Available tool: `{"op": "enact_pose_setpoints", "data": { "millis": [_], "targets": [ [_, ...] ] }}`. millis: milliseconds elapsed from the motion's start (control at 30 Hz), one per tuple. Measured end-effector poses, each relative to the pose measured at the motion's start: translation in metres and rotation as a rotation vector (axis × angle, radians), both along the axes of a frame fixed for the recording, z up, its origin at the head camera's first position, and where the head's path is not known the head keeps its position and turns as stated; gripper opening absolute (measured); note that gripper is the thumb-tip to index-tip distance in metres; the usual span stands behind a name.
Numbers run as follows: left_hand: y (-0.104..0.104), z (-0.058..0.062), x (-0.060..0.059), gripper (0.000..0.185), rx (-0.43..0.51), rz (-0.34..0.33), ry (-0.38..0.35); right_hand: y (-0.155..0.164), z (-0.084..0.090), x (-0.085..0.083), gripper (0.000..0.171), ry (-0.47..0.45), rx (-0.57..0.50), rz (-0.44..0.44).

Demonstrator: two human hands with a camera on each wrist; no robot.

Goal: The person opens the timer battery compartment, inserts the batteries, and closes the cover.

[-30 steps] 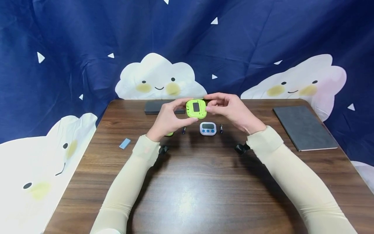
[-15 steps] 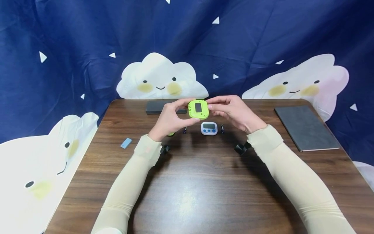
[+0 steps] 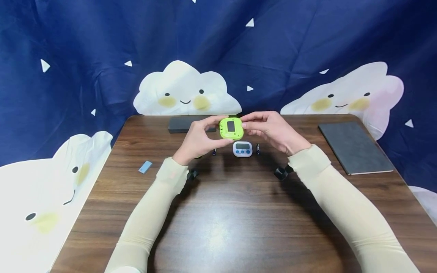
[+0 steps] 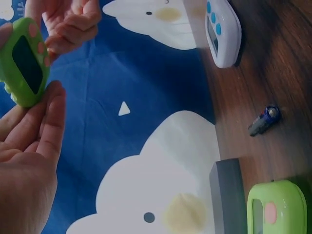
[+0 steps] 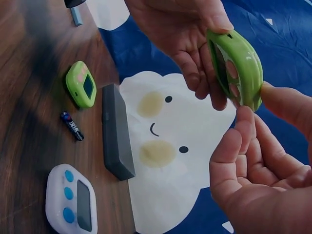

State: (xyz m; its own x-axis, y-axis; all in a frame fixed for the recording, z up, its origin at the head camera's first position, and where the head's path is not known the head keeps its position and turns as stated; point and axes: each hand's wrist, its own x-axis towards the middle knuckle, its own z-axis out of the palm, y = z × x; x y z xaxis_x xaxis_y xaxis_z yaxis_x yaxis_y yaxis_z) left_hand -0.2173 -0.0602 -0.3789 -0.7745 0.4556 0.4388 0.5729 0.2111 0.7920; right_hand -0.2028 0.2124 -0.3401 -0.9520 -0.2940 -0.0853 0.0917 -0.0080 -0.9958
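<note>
A green kitchen timer (image 3: 231,128) is held up above the far part of the table, its back with a dark rectangle facing the head camera. My left hand (image 3: 198,138) grips it by its edges between thumb and fingers. From the other side my right hand (image 3: 271,131) pinches the timer's edge with thumb and forefinger, as the right wrist view shows. Its screen and pink buttons (image 5: 233,69) face away from me. Below on the table sits a white timer (image 3: 242,149) with blue buttons, between two small batteries (image 3: 214,151). A second green timer (image 5: 82,85) lies mostly hidden behind my left hand.
At the back edge stands a long dark grey case (image 3: 179,125). A small light-blue piece (image 3: 145,167) lies to the left, and a dark grey notebook (image 3: 355,148) on the right. A blue cloud-patterned curtain hangs right behind the wooden table (image 3: 218,212).
The held green timer has shifted slightly to the right. The fingers of my right hand have straightened a little at its edge. The things on the table stay where they were.
</note>
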Motion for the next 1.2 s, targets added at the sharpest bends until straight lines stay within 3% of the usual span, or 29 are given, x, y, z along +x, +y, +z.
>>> {"op": "enact_pose_setpoints", "data": {
  "millis": [133, 333, 433, 533, 733, 967, 1200],
  "targets": [
    [0.002, -0.001, 0.000, 0.066, -0.013, 0.019, -0.003, -0.001, -0.007, 0.003, 0.031, 0.097, 0.131, -0.048],
    [0.004, -0.005, -0.002, 0.065, 0.013, 0.063, -0.003, -0.013, -0.019, 0.028, 0.032, 0.530, 0.401, -0.217],
    [0.004, -0.004, -0.003, 0.066, 0.035, 0.078, 0.011, -0.019, -0.023, 0.039, 0.037, 0.731, 0.467, -0.284],
    [0.004, -0.004, -0.003, 0.067, 0.055, 0.084, 0.021, -0.023, -0.026, 0.045, 0.046, 0.873, 0.522, -0.318],
    [0.003, -0.005, -0.002, 0.065, 0.065, 0.085, 0.014, -0.032, -0.028, 0.050, 0.051, 0.978, 0.599, -0.366],
    [0.002, -0.005, -0.002, 0.065, 0.039, 0.093, -0.005, -0.036, -0.028, 0.051, 0.054, 1.078, 0.676, -0.357],
    [0.001, -0.009, -0.004, 0.064, 0.069, 0.034, -0.060, -0.033, -0.031, 0.051, 0.056, 1.064, 0.715, -0.322]
  ]
}}
